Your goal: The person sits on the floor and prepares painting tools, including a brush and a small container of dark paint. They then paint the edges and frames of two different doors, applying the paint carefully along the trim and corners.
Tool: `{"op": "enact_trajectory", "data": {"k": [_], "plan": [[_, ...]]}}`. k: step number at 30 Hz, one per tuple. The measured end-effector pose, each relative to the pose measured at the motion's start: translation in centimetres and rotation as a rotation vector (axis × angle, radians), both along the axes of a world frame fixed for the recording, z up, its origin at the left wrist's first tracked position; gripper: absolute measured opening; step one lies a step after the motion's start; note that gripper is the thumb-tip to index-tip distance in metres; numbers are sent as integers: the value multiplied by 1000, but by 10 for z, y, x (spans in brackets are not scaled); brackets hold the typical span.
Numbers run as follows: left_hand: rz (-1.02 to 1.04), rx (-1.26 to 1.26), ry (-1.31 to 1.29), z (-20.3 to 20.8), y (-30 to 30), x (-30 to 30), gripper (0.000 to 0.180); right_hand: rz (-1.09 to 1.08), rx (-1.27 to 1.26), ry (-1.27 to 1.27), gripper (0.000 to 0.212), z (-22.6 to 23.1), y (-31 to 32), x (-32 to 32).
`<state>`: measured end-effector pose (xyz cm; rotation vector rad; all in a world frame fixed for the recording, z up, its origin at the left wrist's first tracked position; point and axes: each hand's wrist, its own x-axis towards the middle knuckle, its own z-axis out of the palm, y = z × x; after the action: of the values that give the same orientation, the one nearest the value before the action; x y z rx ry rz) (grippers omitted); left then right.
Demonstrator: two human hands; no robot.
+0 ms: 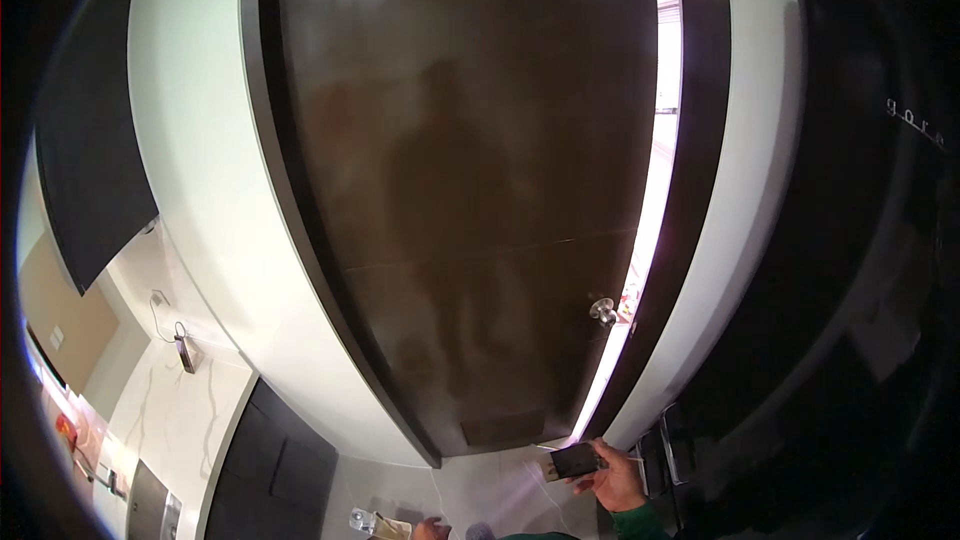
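1. at the fingertips of the right hand (618,485), just left of its palm, is a dark flat object (574,461). the thumb and fingers pinch its near end and the far end juts out unsupported, so it could tip or slide loose if that one-sided hold slackens.
2. left of the right hand and well apart from it, at the lower edge of the view, is the left hand (430,529), partly cut off. it meets the end of a beige box (391,526); whether its fingers grip the box or only touch it, i cannot tell. a loose hold there could let the box tilt.
3. on the far side of the box from the left hand is a clear shiny piece (361,519), too small to identify. if it is not fixed to the box, a tilt might shed it.
4. under both hands is the pale floor (462,480), which looks hard; a dropped object would probably get scuffed or cracked.
5. beyond the right hand is a dark door (480,190), ajar, its round knob (603,311) farther out than the fingers. being unlatched, it could swing and jolt that hand.
6. close on the right of the right hand is a dark fixture with shiny edges (678,445); the green sleeve (638,522) might catch there if the arm strays outward.
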<state>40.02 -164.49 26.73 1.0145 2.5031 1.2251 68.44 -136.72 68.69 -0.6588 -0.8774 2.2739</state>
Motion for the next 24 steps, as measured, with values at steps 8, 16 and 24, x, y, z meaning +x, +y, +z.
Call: {"op": "enact_trajectory", "data": {"k": [8, 16, 24], "plan": [[-229, 372, -771, 267, 105, 43, 65, 43, 6, -28, 38, 3, 5, -15], [-547, 407, -315, 391, 127, 65, 102, 47, -16, -41, 38, 12, 7, -28], [-575, 475, -213, 420, 138, 69, 115, 38, -28, -35, 36, 11, 7, -36]]}}
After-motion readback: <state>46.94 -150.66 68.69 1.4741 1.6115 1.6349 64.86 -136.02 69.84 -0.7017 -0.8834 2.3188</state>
